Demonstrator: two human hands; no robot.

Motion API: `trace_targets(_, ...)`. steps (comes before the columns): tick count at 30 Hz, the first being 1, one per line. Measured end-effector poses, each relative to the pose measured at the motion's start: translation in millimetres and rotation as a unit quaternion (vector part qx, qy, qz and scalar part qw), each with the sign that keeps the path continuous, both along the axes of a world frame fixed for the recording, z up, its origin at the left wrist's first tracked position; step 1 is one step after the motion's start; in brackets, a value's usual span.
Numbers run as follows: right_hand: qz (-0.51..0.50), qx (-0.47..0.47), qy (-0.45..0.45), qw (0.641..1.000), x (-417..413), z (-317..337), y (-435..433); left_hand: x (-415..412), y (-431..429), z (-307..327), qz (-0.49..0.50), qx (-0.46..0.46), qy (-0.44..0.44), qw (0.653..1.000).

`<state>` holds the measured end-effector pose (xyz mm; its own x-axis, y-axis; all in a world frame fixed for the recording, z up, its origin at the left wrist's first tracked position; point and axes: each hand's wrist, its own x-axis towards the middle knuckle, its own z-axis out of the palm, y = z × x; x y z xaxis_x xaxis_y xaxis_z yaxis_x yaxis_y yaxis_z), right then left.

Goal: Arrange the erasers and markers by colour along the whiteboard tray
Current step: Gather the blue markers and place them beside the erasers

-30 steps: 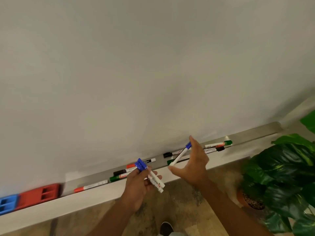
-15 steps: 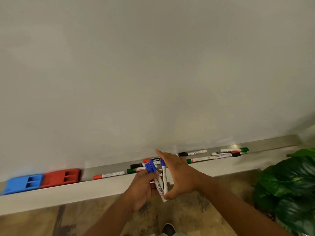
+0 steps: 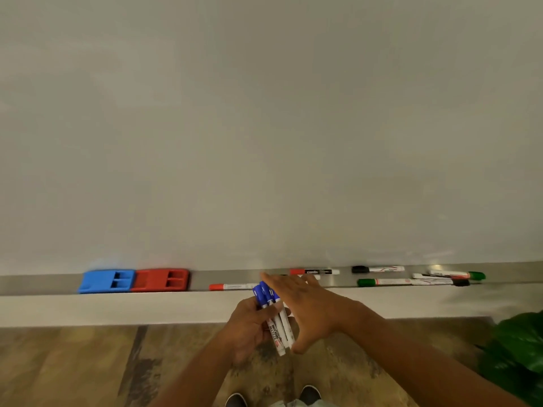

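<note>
A person's left hand (image 3: 249, 326) grips a bundle of blue-capped markers (image 3: 274, 315) in front of the whiteboard tray (image 3: 199, 282), while the right hand (image 3: 305, 306), fingers spread and holding nothing, rests flat against the bundle. Loosely bunched, a marker could slip to the floor. Red, black and green markers lie mixed on the tray, a red marker (image 3: 232, 286) nearest, between the hands and the blue eraser (image 3: 105, 281) and red eraser (image 3: 160, 279).

Two erasers (image 3: 133, 280) sat touching side by side at the left of the tray (image 3: 44, 284) below the whiteboard (image 3: 264, 127). Loose markers (image 3: 411, 277) lay scattered along the tray to their right. The hands (image 3: 279, 318) held a bundle of markers (image 3: 274, 315) before the tray's middle. A plant (image 3: 517, 351) stood on the floor at far right.
</note>
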<state>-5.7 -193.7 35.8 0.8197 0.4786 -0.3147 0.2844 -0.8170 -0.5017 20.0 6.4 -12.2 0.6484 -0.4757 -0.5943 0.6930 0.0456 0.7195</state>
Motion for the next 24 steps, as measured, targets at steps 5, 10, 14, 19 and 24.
trace_targets(5,-0.071,0.067,-0.044,0.994,24,-9,39,6,46,-10,0.075,0.030,0.000,0.997)
trace_targets(10,-0.099,0.014,-0.134,0.986,42,-37,82,13,93,-18,0.168,0.059,0.001,0.984)
trace_targets(14,-0.080,-0.051,-0.119,0.988,41,-69,109,17,121,-24,0.202,0.078,-0.006,0.976)
trace_targets(19,-0.091,-0.143,-0.092,0.981,31,-99,107,20,139,-27,0.230,0.067,0.004,0.971)
trace_targets(24,-0.098,-0.174,-0.118,0.973,14,-107,81,23,137,-28,0.226,0.047,0.011,0.973)
